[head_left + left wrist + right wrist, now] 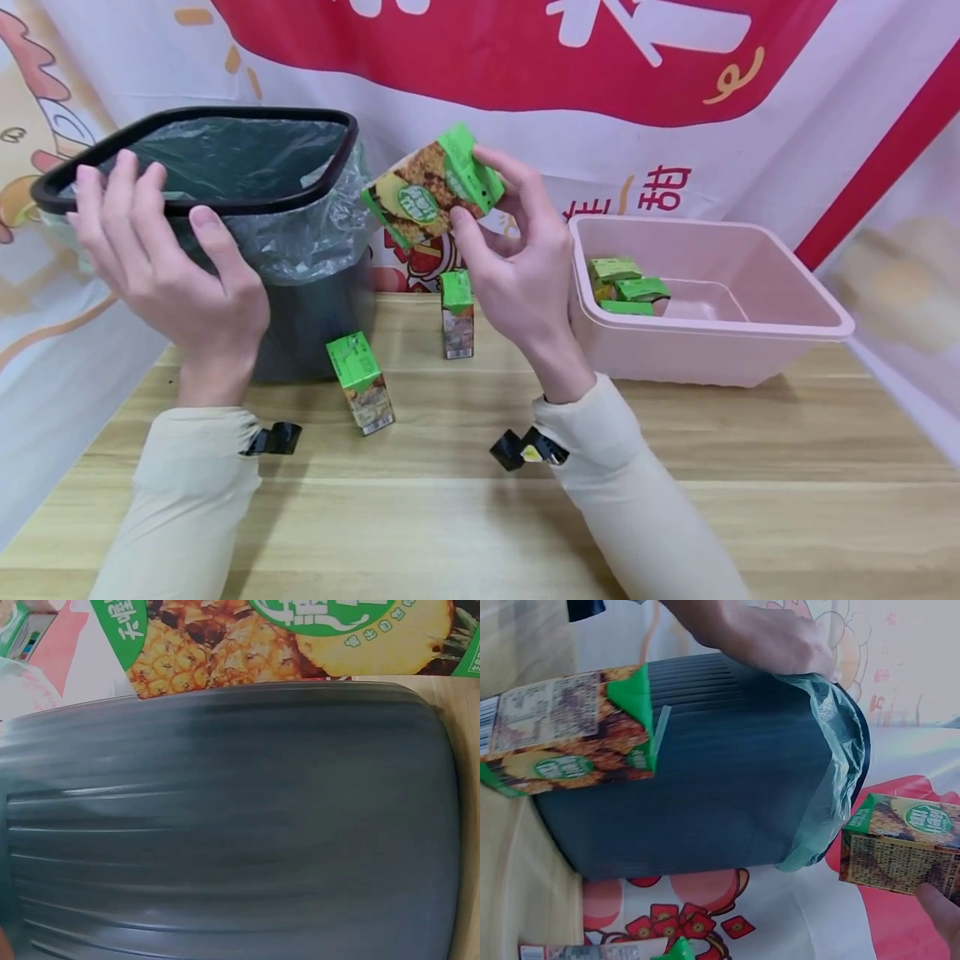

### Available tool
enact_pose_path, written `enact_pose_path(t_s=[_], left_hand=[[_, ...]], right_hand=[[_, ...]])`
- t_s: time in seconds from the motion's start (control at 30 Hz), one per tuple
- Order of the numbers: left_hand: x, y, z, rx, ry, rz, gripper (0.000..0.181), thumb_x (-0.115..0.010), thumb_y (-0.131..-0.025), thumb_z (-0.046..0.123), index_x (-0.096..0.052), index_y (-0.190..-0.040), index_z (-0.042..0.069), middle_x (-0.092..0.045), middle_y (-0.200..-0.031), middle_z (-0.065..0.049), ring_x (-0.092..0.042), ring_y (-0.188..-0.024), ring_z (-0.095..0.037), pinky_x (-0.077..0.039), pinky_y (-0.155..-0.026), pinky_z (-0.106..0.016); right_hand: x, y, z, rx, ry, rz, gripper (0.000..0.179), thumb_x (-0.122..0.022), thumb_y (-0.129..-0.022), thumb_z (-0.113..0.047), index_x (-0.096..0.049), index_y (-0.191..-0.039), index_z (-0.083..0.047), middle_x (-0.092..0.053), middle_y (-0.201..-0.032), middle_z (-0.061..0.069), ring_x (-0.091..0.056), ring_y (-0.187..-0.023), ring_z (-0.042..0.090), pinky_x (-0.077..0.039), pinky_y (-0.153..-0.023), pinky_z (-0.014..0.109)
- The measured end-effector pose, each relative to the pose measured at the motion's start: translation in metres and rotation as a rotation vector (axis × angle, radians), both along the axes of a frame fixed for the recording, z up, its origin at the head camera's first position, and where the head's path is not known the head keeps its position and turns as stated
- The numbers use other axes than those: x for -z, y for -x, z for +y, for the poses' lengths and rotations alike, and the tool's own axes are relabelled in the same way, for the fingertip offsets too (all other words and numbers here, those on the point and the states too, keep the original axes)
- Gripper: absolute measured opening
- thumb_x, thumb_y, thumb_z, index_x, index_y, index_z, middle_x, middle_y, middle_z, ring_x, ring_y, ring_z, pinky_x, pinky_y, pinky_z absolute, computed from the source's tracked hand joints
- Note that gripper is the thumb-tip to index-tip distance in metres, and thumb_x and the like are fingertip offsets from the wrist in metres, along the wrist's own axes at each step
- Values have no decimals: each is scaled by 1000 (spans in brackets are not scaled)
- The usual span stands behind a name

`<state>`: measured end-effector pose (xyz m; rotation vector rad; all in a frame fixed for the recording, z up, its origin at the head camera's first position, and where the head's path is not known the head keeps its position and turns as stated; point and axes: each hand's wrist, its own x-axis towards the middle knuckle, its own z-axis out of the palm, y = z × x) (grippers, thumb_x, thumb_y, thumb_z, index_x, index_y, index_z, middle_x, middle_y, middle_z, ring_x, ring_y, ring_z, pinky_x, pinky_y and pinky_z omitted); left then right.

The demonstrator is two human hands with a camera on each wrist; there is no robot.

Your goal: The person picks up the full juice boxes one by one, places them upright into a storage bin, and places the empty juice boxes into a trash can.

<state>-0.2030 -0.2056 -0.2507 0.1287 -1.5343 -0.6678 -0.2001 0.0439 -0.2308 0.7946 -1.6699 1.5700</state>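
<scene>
My right hand (pixel 528 258) pinches a green-topped juice box (pixel 427 187) with pineapple pictures between thumb and fingers. It is tilted in the air, just right of a dark trash bin (pixel 315 333) lined with a clear bag (pixel 300 242). At the bin's black rim (pixel 255 206) rests my left hand (pixel 172 267), its fingers spread and fairly straight. Two more juice boxes stand on the table: one (pixel 360 383) in front of the bin, another (pixel 457 312) farther back. The left wrist view is filled mostly by the bin's wall (pixel 240 825).
A pink tub (pixel 690 354) stands to the right, with several green-topped boxes (pixel 615 269) in its left end. Behind everything hangs a white and red printed cloth (pixel 510 50). Both rest on or behind a wooden table (pixel 420 517).
</scene>
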Motion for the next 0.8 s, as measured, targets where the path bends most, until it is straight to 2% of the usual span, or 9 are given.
enact_pose_path(t_s=[0.2,0.37,0.57,0.8], left_hand=[[4,5,-6,-18,9,-10,46,-51,-99,34,-69,-136,13,-62,-153,3,-41,-155,-22,-12,-136,-36],[3,3,-5,-16,5,-16,46,-51,-99,34,-69,-136,13,-62,-153,1,-41,-155,-24,-11,-136,-37],[2,1,-3,-3,3,-13,45,-52,-99,32,-69,-135,12,-62,-152,-1,-41,-155,-26,-11,-136,-38],[5,7,-5,-13,8,14,45,-51,-98,32,-70,-134,13,-63,-150,7,-42,-155,-21,-12,-136,-36]], right_hand=[[-17,6,-9,-61,93,7,49,-68,-98,-1,-55,-145,2,-68,-129,20,-70,-108,21,-66,-87,36],[-33,14,-19,-72,139,-15,50,-68,-99,-2,-54,-147,1,-66,-129,18,-69,-109,20,-66,-87,36],[-47,25,-35,-87,147,-25,53,-69,-98,-2,-52,-148,2,-64,-129,20,-70,-111,21,-64,-92,31],[-54,34,-55,-114,88,-53,53,-69,-99,-4,-52,-149,-1,-65,-135,19,-70,-117,19,-62,-94,26]])
